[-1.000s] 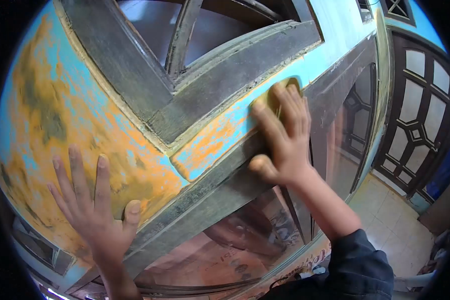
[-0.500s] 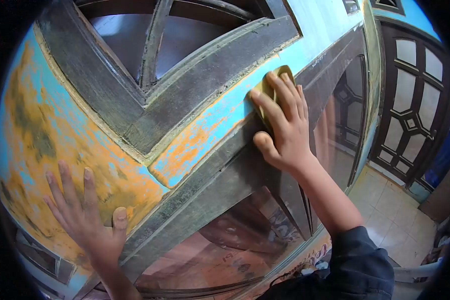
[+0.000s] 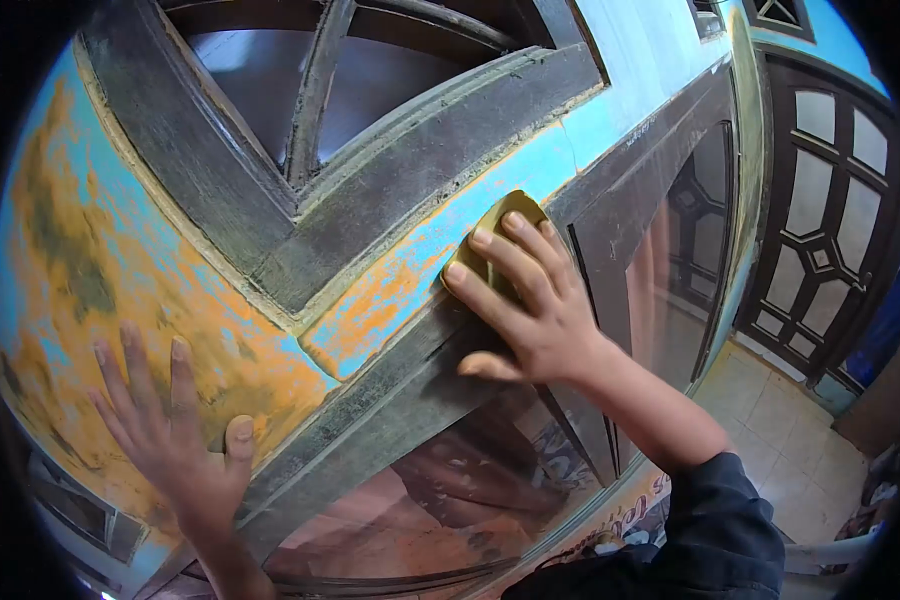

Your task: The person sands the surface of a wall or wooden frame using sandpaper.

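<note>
Right fingers (image 3: 505, 264): extended and slightly spread across the pad (image 3: 494, 218), with no visible pinch. Thumb (image 3: 492, 367): held out, clear of the pad. Pad location: beneath the right fingers, on the blue-and-orange strip (image 3: 400, 300), overlapping toward the dark rail (image 3: 330, 440) below; exact contact underneath hidden.

Pad handling, by judgement: likely light and thin, fairly flexible given the curved edge, unlikely to break; probably grippy rather than slippery on the face. Best taken hold of across the broad back, with pressure shared among the four fingers; edges best kept clear of the rough window frame (image 3: 450, 135) above.

Right hand (image 3: 558, 335): palm toward the strip, wrist nearly straight, forearm rising diagonally from the dark sleeve (image 3: 720, 520). Left hand (image 3: 185, 460): apparently flat on the orange-patched wall (image 3: 70, 270), digits fanned and pointing up, thumb angled out, holding nothing visible.

Farther out: glass (image 3: 450, 505) below the rail; door (image 3: 820, 200) and tiled floor (image 3: 775, 405) at far right.
</note>
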The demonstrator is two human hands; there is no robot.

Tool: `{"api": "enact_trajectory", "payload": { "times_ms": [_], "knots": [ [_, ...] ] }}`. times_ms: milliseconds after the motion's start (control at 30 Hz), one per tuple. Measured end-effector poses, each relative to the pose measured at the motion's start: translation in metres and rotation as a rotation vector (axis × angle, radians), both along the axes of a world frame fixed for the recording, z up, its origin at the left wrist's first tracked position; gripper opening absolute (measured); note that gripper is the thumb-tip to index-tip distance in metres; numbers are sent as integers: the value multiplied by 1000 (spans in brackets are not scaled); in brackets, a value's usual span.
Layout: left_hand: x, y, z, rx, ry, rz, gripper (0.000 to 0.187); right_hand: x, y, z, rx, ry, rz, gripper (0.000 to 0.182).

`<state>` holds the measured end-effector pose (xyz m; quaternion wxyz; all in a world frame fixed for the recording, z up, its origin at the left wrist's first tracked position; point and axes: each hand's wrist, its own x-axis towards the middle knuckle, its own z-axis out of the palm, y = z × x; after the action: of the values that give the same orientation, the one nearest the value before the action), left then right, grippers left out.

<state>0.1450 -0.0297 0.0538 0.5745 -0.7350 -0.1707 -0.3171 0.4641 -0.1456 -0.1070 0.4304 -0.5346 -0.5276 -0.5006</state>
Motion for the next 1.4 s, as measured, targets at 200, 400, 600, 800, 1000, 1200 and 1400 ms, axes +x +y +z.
{"api": "enact_trajectory", "payload": {
  "times_ms": [200, 400, 600, 800, 1000, 1200, 1400],
  "knots": [
    [1, -1, -1, 3, -4, 11, 69, 2, 6, 2, 127, 100, 17, 68],
    [-1, 1, 0, 12, 8, 24, 71, 33, 0, 8, 137, 134, -91, 76],
    [1, -3, -1, -10, -8, 11, 66, -14, 5, -7, -20, -7, -28, 75],
    [-1, 0, -1, -8, -4, 12, 68, -33, 3, -1, 25, 131, 41, 77],
    [0, 1, -2, -3, -1, 6, 70, -4, -3, 8, 28, 202, -83, 78],
    [-1, 1, -1, 9, 5, 16, 70, -3, -8, 7, -1, 135, -82, 77],
    [1, 1, -1, 6, 3, 7, 70, -39, 4, 0, -27, 94, 61, 72]
  ]
}}
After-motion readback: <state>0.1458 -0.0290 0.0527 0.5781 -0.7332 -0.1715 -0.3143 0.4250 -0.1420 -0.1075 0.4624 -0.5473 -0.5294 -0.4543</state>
